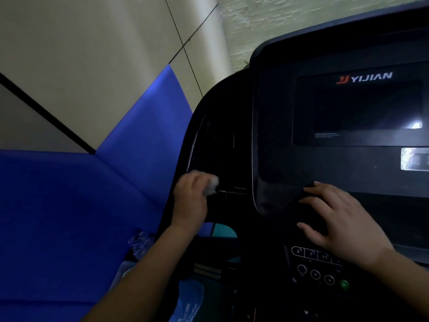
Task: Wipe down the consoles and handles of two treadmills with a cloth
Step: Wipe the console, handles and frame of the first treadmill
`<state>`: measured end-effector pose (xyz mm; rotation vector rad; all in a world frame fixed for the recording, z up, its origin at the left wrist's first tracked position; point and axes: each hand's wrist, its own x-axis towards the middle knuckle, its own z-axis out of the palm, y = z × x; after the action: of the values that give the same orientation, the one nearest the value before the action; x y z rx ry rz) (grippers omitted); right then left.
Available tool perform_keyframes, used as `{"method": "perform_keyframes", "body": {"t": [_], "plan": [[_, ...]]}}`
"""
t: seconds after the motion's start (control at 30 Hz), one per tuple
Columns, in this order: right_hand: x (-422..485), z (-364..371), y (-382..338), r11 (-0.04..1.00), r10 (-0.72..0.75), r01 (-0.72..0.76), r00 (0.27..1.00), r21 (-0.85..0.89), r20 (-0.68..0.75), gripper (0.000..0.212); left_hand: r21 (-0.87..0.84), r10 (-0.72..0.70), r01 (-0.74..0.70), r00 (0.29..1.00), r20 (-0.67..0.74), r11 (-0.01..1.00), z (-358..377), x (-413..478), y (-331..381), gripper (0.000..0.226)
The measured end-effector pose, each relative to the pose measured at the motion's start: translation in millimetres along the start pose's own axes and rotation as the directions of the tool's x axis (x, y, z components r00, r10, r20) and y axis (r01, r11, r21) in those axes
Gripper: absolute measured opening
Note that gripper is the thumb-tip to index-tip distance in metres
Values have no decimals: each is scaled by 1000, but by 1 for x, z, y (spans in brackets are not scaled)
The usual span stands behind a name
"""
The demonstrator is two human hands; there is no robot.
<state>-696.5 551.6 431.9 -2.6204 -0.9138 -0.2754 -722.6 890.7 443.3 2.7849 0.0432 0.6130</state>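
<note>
A black treadmill console (348, 159) with a dark screen and a YIJIAN logo fills the right half. My left hand (191, 198) grips a small bunched white cloth (212, 184) and holds it against the black left side tray of the console (218, 147). My right hand (341, 219) lies flat with spread fingers on the console's lower left corner, just above the button panel (318, 268). Which part of the tray the cloth touches is hard to tell in the dark.
A blue padded wall (81, 205) runs along the left, with beige panels (92, 54) above. Crumpled clear plastic (141, 242) lies low beside the treadmill. A green button (344, 284) sits on the panel below my right hand.
</note>
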Motion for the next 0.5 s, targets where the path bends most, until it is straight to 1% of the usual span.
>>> {"method": "perform_keyframes", "body": {"t": [0.03, 0.07, 0.17, 0.2, 0.23, 0.27, 0.3, 0.37, 0.4, 0.43, 0.47, 0.5], "plan": [[0, 1, 0, 1000, -1, 1, 1000, 1, 0, 52, 26, -59, 60, 997, -50, 998, -8, 1, -9, 27], [0, 1, 1, 1000, -3, 3, 1000, 2, -1, 52, 77, -88, 92, 995, -46, 993, -14, 0, -15, 28], [0, 2, 2, 1000, -9, 9, 1000, 7, -5, 52, 195, -92, 66, 988, 125, 979, -16, 0, -22, 32], [0, 2, 2, 1000, -9, 9, 1000, 7, -6, 51, 216, -90, 57, 985, 147, 975, -13, 6, -26, 31], [0, 2, 2, 1000, -8, 8, 1000, 8, -5, 51, 238, -87, 50, 985, 147, 970, -14, 17, -27, 25], [0, 2, 2, 1000, -9, 9, 1000, 9, -6, 51, 253, -70, 33, 987, 141, 967, -16, 31, -28, 15], [0, 3, 2, 1000, -10, 10, 1000, 9, -6, 50, 267, -23, -19, 988, 155, 964, -19, 45, -27, 10], [0, 3, 3, 1000, -10, 10, 1000, 14, -8, 50, 268, 115, -172, 970, 213, 948, -23, 69, -30, 21], [0, 3, 3, 1000, -9, 9, 1000, 15, -10, 50, 257, 119, -182, 963, 243, 949, -24, 82, -30, 20], [-1, 4, 3, 1000, -8, 9, 1000, 16, -11, 50, 214, 59, -111, 970, 237, 971, -27, 93, -29, 18], [-1, 4, 3, 1000, -7, 8, 1000, 16, -14, 50, 151, 2, -32, 981, 194, 988, -30, 106, -25, 19], [-1, 4, 3, 1000, -6, 6, 1000, 16, -16, 49, 58, -58, 49, 985, 161, 997, -30, 120, -21, 22]]}}
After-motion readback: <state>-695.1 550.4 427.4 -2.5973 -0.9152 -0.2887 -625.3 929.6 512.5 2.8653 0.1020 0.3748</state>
